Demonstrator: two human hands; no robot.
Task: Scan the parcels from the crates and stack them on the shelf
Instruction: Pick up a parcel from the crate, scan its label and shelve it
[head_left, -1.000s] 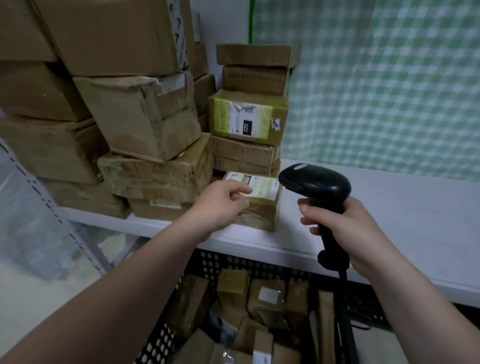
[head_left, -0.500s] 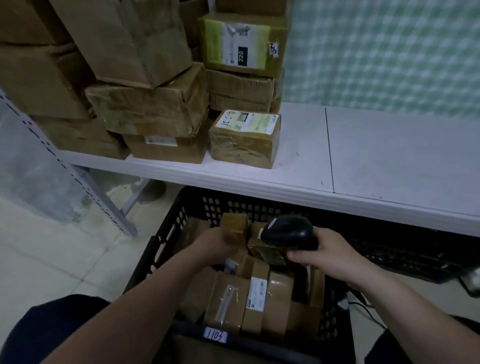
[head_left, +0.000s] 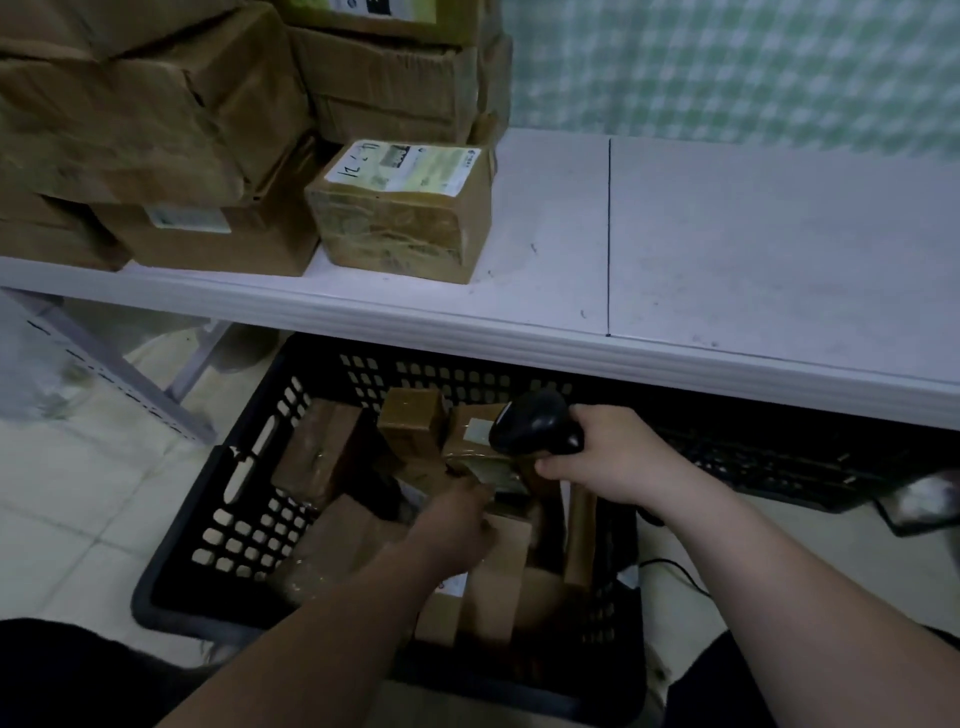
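A black perforated crate stands on the floor under the white shelf, filled with several brown cardboard parcels. My left hand reaches down into the crate among the parcels; it is blurred and its fingers are hidden, so I cannot see a grip. My right hand grips the black handheld scanner just above the crate, its head pointing left over a parcel. A small parcel with a white label sits on the shelf near its front edge.
Tall stacks of worn cardboard boxes fill the shelf's left side and back. A second black crate lies under the shelf to the right. The scanner's cable trails over the tiled floor. A slanted metal shelf post stands at left.
My left hand left the labelled parcel on the shelf and dropped into the crate, moving lower among the parcels. My right hand brought the scanner down from shelf height to just above the crate.
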